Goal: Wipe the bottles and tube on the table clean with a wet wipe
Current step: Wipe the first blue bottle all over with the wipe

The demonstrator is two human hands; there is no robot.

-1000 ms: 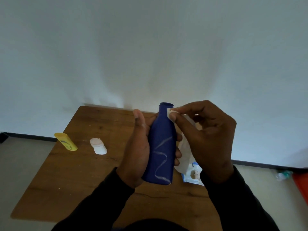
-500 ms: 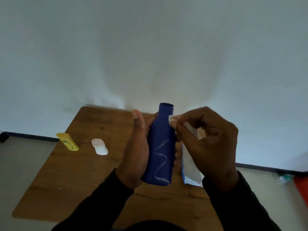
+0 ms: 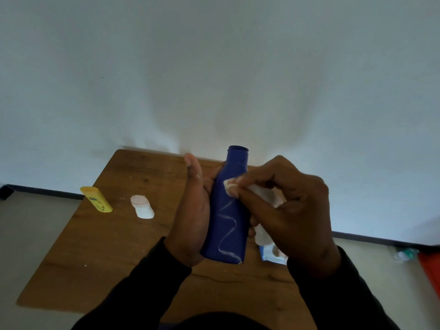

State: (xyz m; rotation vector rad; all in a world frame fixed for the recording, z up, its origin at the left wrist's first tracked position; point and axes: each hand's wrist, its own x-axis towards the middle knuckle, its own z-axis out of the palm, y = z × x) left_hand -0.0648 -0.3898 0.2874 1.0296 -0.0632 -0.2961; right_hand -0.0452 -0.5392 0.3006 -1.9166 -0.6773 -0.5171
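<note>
Wiping blue bottle (image 3: 228,210) above table (image 3: 95,246).
Left hand (image 3: 192,215) gripping bottle upright; right hand (image 3: 292,210) fingers pinching wet wipe (image 3: 229,185) against its white-streaked shoulder.

Brown wooden table (image 3: 100,246) with pale specks on its top — set against a plain white wall (image 3: 214,67). Dark baseboard (image 3: 45,192) at nine o'clock. Red object (image 3: 429,270) on grey floor (image 3: 28,234) at four o'clock — clear green-tinted item (image 3: 403,254) just beside it.
</note>
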